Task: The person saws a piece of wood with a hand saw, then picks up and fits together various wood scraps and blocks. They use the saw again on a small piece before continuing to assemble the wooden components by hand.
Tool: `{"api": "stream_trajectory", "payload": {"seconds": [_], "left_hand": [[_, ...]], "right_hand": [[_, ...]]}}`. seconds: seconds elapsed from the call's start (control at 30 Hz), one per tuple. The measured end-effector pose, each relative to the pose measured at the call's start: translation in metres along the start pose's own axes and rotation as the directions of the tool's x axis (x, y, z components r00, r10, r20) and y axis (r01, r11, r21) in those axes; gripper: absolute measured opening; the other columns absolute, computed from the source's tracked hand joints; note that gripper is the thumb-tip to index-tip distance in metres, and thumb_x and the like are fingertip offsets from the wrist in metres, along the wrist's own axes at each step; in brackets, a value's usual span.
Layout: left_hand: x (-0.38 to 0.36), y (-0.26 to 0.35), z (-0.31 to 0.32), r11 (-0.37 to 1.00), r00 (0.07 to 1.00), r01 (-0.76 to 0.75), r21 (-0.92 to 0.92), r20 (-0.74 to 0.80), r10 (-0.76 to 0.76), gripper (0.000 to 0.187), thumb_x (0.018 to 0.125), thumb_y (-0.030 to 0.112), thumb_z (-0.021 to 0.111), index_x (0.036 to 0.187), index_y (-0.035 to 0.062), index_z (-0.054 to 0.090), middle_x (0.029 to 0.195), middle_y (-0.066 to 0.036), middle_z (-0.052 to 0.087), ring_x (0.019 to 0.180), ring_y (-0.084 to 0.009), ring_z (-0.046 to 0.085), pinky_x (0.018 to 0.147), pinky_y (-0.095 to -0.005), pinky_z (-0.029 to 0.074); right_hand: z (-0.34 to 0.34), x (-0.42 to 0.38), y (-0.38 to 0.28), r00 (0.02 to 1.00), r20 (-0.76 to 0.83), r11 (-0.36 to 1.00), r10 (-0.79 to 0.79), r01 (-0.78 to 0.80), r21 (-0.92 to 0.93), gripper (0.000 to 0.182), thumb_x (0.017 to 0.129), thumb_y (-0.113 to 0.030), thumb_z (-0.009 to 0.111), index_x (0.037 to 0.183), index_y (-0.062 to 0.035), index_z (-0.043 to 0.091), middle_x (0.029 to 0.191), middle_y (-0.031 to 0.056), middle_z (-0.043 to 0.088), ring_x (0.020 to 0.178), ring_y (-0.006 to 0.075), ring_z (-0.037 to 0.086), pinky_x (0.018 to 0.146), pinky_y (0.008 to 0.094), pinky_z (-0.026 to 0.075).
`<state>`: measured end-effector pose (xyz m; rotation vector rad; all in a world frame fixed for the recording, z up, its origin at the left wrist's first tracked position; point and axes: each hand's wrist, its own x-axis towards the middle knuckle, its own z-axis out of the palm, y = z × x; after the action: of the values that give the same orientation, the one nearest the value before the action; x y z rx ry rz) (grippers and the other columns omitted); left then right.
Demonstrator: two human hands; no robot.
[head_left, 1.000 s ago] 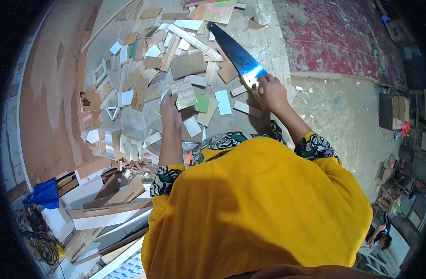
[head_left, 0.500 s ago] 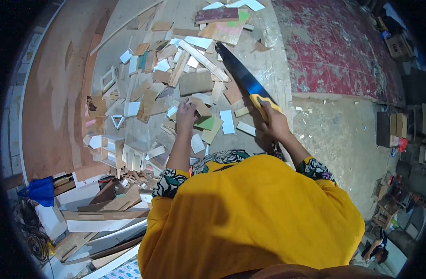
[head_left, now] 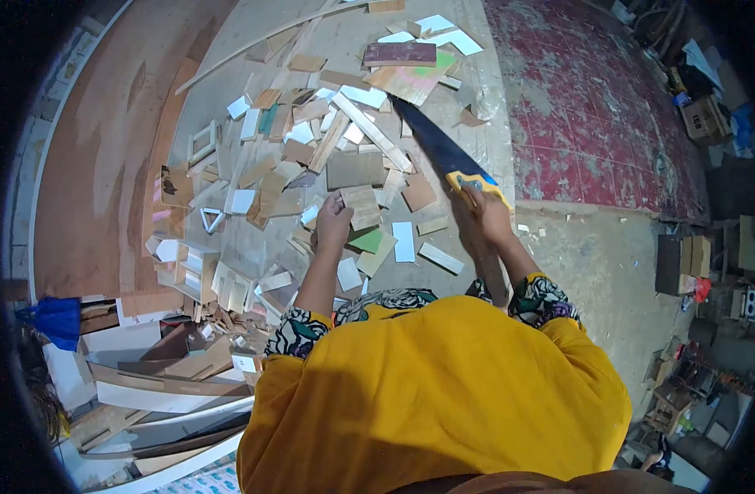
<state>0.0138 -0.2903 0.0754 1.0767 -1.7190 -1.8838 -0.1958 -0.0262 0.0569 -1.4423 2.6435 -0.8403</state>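
My right hand is closed around the yellow handle of a handsaw. The dark blade points away from me, up and to the left, its tip near a board with green paint. My left hand grips the edge of a small wooden block, fingers curled against its left side. Just below that block lie a green piece and a pale wood offcut. A white rectangular piece rests between my two hands.
Many wood offcuts are scattered over the worktable. A small box-like wooden frame stands at the left, above a heap of boards. A large brown panel lies at the far left. Red flooring extends beyond the table's right side.
The wooden block in my left hand has turned to show more of its broad face. The saw has shifted slightly down in view with my right hand. The whole view has moved a little.
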Motion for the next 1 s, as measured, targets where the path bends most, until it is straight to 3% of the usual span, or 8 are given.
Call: {"api": "stream_trajectory", "payload": {"seconds": [0.13,0.2,0.37,0.53,0.6,0.8,0.87,1.0], "left_hand": [[-0.007,0.016,0.005,0.999,0.997,0.048,-0.023,-0.059,-0.049,0.047,0.075,-0.003,0.051,0.122,-0.0052,0.046,0.101,-0.012,0.062,0.088,-0.0151,0.06,0.076,-0.0232,0.046],[0.0,0.004,0.003,0.999,0.999,0.037,0.007,-0.008,-0.037,0.043,0.076,-0.002,0.052,0.119,-0.0044,0.049,0.098,-0.01,0.063,0.085,-0.0136,0.06,0.074,-0.0226,0.046],[-0.012,-0.005,0.028,0.981,0.988,-0.031,0.19,0.152,0.002,0.028,0.079,0.004,0.057,0.106,-0.0026,0.059,0.092,-0.008,0.064,0.084,-0.0126,0.06,0.074,-0.0227,0.047],[-0.029,0.008,0.016,0.984,0.997,0.075,0.16,-0.029,-0.072,0.012,0.083,0.008,0.053,0.087,0.0011,0.061,0.071,-0.005,0.061,0.061,-0.0086,0.057,0.053,-0.0212,0.045],[-0.034,0.011,-0.008,0.982,0.988,0.13,0.134,-0.103,-0.117,0.013,0.085,0.01,0.051,0.088,0.0014,0.061,0.068,-0.003,0.059,0.058,-0.0081,0.055,0.052,-0.0211,0.043],[-0.03,-0.005,-0.036,0.999,0.988,0.04,0.031,-0.149,-0.035,0.016,0.088,0.014,0.048,0.088,0.0026,0.059,0.064,-0.002,0.055,0.054,-0.0071,0.051,0.051,-0.0204,0.04],[-0.031,0.0,-0.029,0.999,0.994,0.029,-0.02,-0.109,-0.031,0.016,0.088,0.015,0.049,0.087,0.0032,0.06,0.065,-0.002,0.056,0.054,-0.007,0.051,0.052,-0.0202,0.041],[-0.041,0.005,-0.018,0.954,0.983,-0.056,0.293,-0.149,0.104,0.011,0.081,0.013,0.061,0.077,0.0027,0.064,0.072,-0.001,0.06,0.059,-0.0087,0.054,0.055,-0.0216,0.042]], "right_hand": [[-0.01,0.032,-0.014,0.955,0.208,0.968,0.213,-0.177,-0.181,0.04,0.07,-0.012,0.061,0.111,-0.0125,0.058,0.089,0.0157,0.06,0.084,0.0339,0.057,0.075,0.0409,0.046],[0.001,0.039,-0.017,1.0,-0.012,0.975,-0.001,-0.001,-0.221,0.032,0.072,-0.024,0.066,0.102,-0.0112,0.063,0.09,0.0152,0.059,0.08,0.0336,0.057,0.07,0.0414,0.047],[0.033,0.056,-0.089,0.963,0.267,0.769,-0.044,-0.139,0.624,0.059,0.071,-0.026,0.073,0.122,-0.0085,0.049,0.103,0.0174,0.059,0.086,0.0264,0.06,0.075,0.0352,0.048],[0.059,0.058,-0.063,0.925,0.377,0.661,-0.054,-0.25,0.707,0.044,0.074,-0.023,0.072,0.11,-0.0049,0.056,0.075,0.0047,0.056,0.07,0.0127,0.052,0.062,0.028,0.044],[0.045,0.07,-0.033,0.85,0.506,0.88,0.147,-0.346,0.325,0.049,0.073,-0.025,0.07,0.114,-0.0041,0.054,0.094,0.0166,0.063,0.085,0.0262,0.061,0.075,0.0353,0.047],[0.041,0.127,0.012,0.94,0.333,0.897,0.072,-0.207,0.39,0.041,0.074,-0.023,0.064,0.11,-0.0037,0.057,0.1,0.017,0.062,0.09,0.0313,0.06,0.077,0.0361,0.047],[0.036,0.156,0.01,0.831,0.556,0.97,-0.017,-0.121,0.21,0.04,0.076,-0.023,0.063,0.11,-0.0029,0.058,0.103,0.0143,0.063,0.094,0.0249,0.06,0.08,0.0323,0.046],[0.035,0.186,-0.001,0.922,0.387,0.999,0.001,-0.021,0.048,0.039,0.072,-0.022,0.062,0.109,-0.0093,0.06,0.101,0.0146,0.063,0.092,0.03,0.06,0.077,0.0361,0.048]]}}
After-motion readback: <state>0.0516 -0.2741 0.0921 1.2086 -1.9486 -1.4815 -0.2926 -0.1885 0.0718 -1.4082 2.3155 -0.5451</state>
